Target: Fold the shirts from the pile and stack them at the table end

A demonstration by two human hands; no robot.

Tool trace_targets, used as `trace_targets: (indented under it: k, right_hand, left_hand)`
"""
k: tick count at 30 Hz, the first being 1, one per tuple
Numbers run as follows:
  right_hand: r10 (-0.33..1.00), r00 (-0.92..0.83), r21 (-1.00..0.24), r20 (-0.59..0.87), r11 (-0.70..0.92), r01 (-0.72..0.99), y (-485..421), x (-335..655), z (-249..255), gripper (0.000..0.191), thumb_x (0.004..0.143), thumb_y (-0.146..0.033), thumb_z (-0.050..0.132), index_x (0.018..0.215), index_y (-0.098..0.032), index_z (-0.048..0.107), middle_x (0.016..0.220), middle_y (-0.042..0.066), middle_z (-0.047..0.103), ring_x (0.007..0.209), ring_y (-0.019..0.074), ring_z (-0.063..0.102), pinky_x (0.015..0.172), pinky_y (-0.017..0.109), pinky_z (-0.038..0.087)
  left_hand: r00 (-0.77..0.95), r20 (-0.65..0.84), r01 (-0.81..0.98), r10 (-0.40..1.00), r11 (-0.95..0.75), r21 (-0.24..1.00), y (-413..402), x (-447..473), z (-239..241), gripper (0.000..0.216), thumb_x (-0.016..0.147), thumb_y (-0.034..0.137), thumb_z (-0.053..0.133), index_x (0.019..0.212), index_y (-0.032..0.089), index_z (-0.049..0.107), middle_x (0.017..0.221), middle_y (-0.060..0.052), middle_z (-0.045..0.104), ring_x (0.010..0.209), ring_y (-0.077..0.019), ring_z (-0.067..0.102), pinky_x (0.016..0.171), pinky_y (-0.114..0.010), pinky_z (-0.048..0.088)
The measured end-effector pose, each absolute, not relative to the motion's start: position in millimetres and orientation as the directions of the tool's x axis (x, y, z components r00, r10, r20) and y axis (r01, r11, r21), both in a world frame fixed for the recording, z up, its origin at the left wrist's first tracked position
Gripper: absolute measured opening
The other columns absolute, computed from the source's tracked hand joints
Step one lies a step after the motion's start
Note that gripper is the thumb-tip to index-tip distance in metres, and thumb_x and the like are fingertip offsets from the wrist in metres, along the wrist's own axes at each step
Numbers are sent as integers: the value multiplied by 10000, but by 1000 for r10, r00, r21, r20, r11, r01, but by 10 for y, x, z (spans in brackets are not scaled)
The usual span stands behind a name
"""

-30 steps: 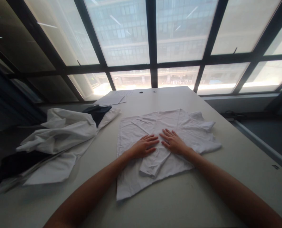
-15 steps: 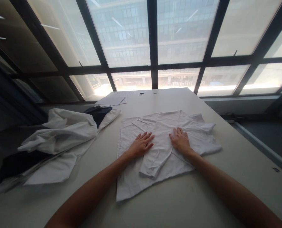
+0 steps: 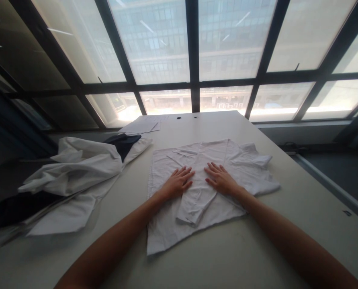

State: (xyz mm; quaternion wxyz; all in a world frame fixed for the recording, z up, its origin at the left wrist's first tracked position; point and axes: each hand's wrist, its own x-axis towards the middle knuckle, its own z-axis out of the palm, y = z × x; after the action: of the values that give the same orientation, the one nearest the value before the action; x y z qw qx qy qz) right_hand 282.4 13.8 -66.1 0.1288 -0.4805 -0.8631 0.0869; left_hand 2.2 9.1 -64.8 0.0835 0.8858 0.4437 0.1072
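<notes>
A white long-sleeved shirt [image 3: 166,228] lies on the white table [image 3: 215,257], partly folded, with a sleeve [image 3: 192,208] laid across it and its cuff toward me. My left hand [image 3: 179,181] rests flat on the shirt just left of the sleeve's upper part, fingers stretched out. My right hand [image 3: 221,179] also lies flat on the cloth, to the right of the left hand, with its fingers spread and pointing up and left. A narrow strip of shirt shows between the two hands. Creases run over the shirt's far side and its bunched right end.
A loose heap of white garments [image 3: 85,168] with dark cloth [image 3: 124,145] in it lies along the table's left side. Sheets of paper [image 3: 141,126] sit at the far left corner. Tall windows [image 3: 163,44] with dark frames stand behind the table.
My right hand has slid left over the shirt, closer to my left hand. The left hand and the shirt have stayed nearly in place.
</notes>
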Motion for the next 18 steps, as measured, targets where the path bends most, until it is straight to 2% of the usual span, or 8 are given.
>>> trace_targets:
  k: [3, 8, 13, 16, 18]
  right_hand:
    - [888, -448, -248, 103, 459, 853, 137, 2803, -687, 626, 1042, -498, 349, 1583, -183, 359, 1671, 120, 255, 1552, 249, 173, 1240, 474, 117]
    - [976, -187, -219, 111, 208, 953, 200, 2828, -748, 617, 1043, -466, 321, 1577, -160, 370, 1664, 156, 264, 1537, 314, 202, 1217, 531, 148]
    - [990, 29, -222, 137, 3, 975, 245, 2919, -769, 635, 1033, -474, 298, 1554, -125, 402, 1639, 209, 300, 1521, 348, 229, 1195, 553, 169]
    - [985, 83, -247, 153, -43, 968, 261, 2944, -770, 649, 1033, -491, 301, 1544, -106, 411, 1636, 229, 291, 1526, 353, 214, 1193, 561, 171]
    - [980, 32, -268, 195, 22, 963, 272, 2945, -767, 648, 1035, -494, 322, 1560, -120, 385, 1652, 212, 264, 1540, 332, 182, 1203, 546, 166]
  left_hand:
    - [584, 124, 766, 802, -595, 242, 96, 19, -656, 532, 1051, 486, 411, 1552, 305, 416, 1640, -51, 334, 1534, -274, 250, 1238, -534, 195]
    - [584, 113, 768, 804, -592, 246, 98, 17, -645, 541, 1051, 492, 404, 1557, 301, 409, 1643, -51, 325, 1535, -280, 246, 1238, -542, 193]
    - [585, 116, 765, 803, -594, 249, 111, 7, -673, 539, 1052, 495, 396, 1552, 297, 419, 1641, -53, 329, 1536, -280, 243, 1238, -540, 195]
    - [585, 111, 767, 803, -593, 247, 115, 4, -675, 537, 1054, 494, 393, 1554, 299, 416, 1642, -57, 329, 1537, -284, 241, 1236, -544, 200]
    - [588, 121, 765, 799, -599, 237, 91, 17, -624, 535, 1055, 475, 397, 1556, 286, 413, 1651, -69, 307, 1539, -298, 231, 1230, -567, 202]
